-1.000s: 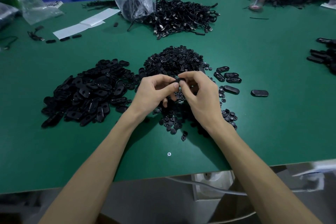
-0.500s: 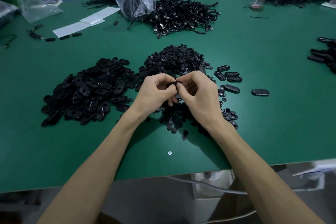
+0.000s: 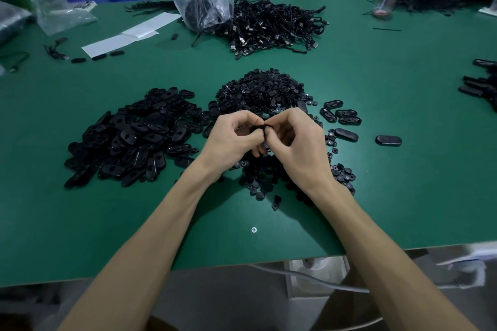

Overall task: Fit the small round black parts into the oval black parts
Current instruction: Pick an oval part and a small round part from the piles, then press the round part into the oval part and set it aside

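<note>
The left hand [image 3: 234,140] and right hand [image 3: 298,148] meet at the centre of the frame, just above the surface [image 3: 403,196]. The fingers [image 3: 248,137] of both are curled tight and pinch one black piece [image 3: 258,128] between their tips. It is probably an oval with a round being pressed in, but the fingers hide most of it, so I cannot tell whether the round is seated.

Off-centre pressure could tilt the round so that it jams or springs out. If the small, smooth part slips, it would drop into the loose rounds [image 3: 344,176] under the hands and be lost among identical ones. A half-seated piece could also join the set-aside ovals [image 3: 347,135] at right of centre and pass as done.

The oval heap [image 3: 129,140] lies left of centre and the round heap [image 3: 261,91] just above the hands. A sweep of the right wrist could scatter the loose rounds.
</note>
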### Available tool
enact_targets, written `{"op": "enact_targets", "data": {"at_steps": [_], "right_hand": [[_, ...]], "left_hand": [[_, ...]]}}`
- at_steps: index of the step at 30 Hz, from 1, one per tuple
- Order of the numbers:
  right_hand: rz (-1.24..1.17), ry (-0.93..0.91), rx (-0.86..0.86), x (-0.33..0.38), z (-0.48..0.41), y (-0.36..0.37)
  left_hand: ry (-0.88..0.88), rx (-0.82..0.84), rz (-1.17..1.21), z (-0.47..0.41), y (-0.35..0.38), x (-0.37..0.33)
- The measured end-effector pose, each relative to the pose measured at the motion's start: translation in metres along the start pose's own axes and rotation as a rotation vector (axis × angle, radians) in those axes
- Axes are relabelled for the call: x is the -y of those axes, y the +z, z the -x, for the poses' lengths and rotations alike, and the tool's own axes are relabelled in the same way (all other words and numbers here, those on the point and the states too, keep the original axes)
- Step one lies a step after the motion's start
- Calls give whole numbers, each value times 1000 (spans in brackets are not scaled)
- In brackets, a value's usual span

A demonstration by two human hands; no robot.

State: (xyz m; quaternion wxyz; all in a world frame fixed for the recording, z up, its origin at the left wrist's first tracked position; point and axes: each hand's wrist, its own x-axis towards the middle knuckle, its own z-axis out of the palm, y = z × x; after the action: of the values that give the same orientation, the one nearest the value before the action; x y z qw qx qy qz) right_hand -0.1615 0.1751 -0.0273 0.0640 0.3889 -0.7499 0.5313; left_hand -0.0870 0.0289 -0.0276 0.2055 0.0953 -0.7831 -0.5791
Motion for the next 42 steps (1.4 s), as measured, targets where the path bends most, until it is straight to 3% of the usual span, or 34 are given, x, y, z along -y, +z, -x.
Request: {"op": "enact_targets", "data": {"at_steps": [9,21,24,27,30,33,36,42], "right_hand": [[-45,48,-70,-3,-1,0],[-37,55,-76,-2,-2,-1],[-56,114,-189,-1,-4,-3],[-185,300,-331,-6,-10,-9],[-338,506,-458,-15,-16,-16],[-494,625,-598,-21,-21,-22],[-470,670,-666,-25,-23,-24],[-376,691,-588,-24,-20,-25]], "left_hand": [[-2,-18,119,3,1,-6],[31,-50,23,1,0,-7],[22,-242,-269,-2,-8,-3],[-50,-476,-643,-2,-24,2],[-200,-451,-903,-3,-36,9],[-276,-431,-989,-2,-35,12],[-308,-445,-1011,-1,-33,13],[-352,-465,-1012,0,-34,12]]}}
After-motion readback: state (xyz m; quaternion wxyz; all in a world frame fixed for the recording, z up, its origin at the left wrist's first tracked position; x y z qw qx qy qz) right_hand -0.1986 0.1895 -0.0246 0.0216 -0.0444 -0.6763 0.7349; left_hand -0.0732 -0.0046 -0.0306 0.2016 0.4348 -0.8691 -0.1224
